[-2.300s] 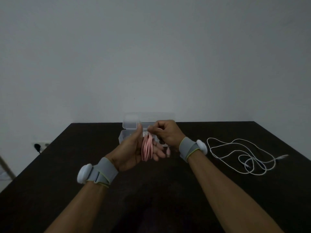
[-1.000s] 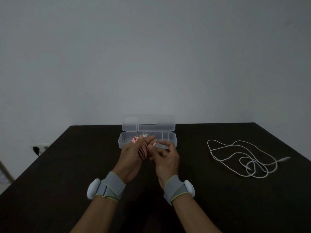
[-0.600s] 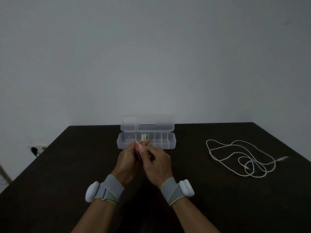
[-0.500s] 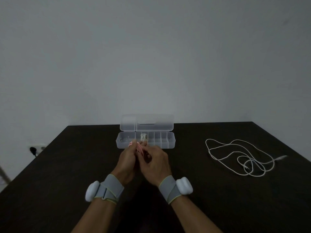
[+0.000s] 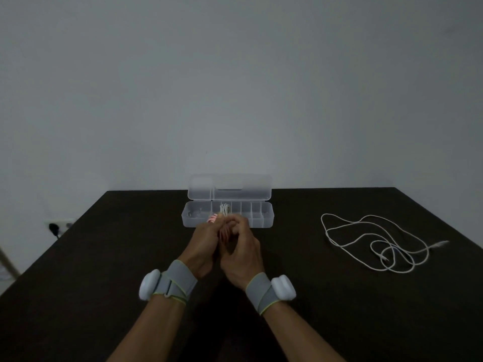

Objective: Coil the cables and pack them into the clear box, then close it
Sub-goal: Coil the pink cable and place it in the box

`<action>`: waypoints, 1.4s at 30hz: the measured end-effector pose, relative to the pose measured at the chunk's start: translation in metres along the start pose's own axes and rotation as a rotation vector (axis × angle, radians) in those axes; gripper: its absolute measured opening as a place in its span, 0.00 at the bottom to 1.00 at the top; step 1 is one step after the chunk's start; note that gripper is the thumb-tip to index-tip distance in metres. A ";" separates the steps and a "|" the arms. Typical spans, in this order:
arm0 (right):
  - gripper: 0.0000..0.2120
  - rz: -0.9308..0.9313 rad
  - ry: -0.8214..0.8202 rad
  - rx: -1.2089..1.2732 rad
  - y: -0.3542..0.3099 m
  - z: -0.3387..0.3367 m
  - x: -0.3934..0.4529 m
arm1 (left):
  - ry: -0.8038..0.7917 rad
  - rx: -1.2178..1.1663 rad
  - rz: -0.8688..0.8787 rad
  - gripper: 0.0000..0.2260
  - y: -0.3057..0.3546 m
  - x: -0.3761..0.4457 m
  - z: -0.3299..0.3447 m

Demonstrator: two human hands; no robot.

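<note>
A coiled pink cable is pressed between both palms, mostly hidden, with a pink bit showing at the fingertips. My left hand and my right hand are closed around it, just in front of the clear box. The box stands open at the table's far middle, its lid upright behind it. A small white coil lies in one of its compartments. A loose white cable sprawls on the table to the right.
The dark table ends at a grey wall behind the box. A wall socket with a black plug sits low at the left, off the table. Both wrists carry grey straps with white pods.
The hands dropped from chest height to just above the table and closed together around the pink coil. The pink cable is now squeezed into a tighter bundle, close to the box front.
</note>
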State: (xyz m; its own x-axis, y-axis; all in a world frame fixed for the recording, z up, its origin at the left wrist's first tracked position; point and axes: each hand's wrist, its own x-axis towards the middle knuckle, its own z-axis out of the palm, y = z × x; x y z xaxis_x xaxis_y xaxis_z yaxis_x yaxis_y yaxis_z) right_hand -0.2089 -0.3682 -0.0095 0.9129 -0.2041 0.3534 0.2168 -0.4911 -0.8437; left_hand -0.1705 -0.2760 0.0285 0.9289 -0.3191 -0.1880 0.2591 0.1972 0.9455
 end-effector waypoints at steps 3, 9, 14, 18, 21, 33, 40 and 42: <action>0.18 -0.025 -0.015 -0.012 0.003 -0.006 0.002 | -0.057 0.033 -0.020 0.17 0.001 -0.002 -0.005; 0.15 -0.029 -0.013 0.068 0.009 -0.011 0.005 | -0.165 -0.046 -0.075 0.27 0.007 -0.007 -0.008; 0.13 -0.055 0.040 -0.033 0.001 -0.011 0.004 | -0.156 -0.004 -0.049 0.27 0.005 -0.006 0.000; 0.11 -0.048 0.004 -0.098 0.002 -0.012 0.003 | -0.101 0.052 -0.052 0.22 0.001 -0.003 -0.001; 0.09 0.005 0.025 -0.043 0.004 -0.011 0.004 | -0.090 0.084 -0.076 0.18 -0.002 -0.001 -0.004; 0.05 0.223 -0.019 0.124 0.013 -0.012 0.018 | -0.027 0.240 -0.072 0.15 -0.007 -0.002 0.000; 0.07 0.223 -0.024 0.150 0.019 -0.016 0.016 | 0.209 0.170 -0.061 0.11 -0.018 0.000 0.006; 0.07 0.212 -0.023 0.147 0.019 -0.018 0.016 | 0.258 0.181 -0.028 0.12 -0.017 -0.003 0.011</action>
State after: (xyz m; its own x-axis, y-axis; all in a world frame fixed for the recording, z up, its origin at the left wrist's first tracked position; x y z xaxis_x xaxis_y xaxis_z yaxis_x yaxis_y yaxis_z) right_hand -0.1963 -0.3959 -0.0132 0.9507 -0.2691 0.1542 0.0659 -0.3105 -0.9483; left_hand -0.1801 -0.2884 0.0156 0.9647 -0.0718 -0.2535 0.2553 0.0158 0.9667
